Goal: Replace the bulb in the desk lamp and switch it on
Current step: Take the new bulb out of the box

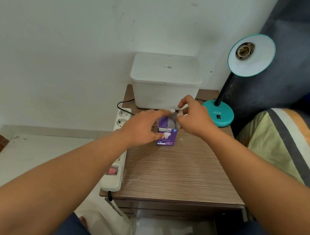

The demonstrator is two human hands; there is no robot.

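Your left hand (142, 126) gripping the purple bulb box (167, 137) on the wooden table (182, 171), your right hand (194, 117) pinching its open top flap, teal desk lamp (237, 69) far right, socket bare.

A teal lamp (217, 114) stands at the worktop's far right corner, its shade (251, 55) tilted up showing an empty socket (244, 51), while a purple bulb box (167, 136) stands upright mid-worktop, top open, a white bulb (170, 122) showing inside.
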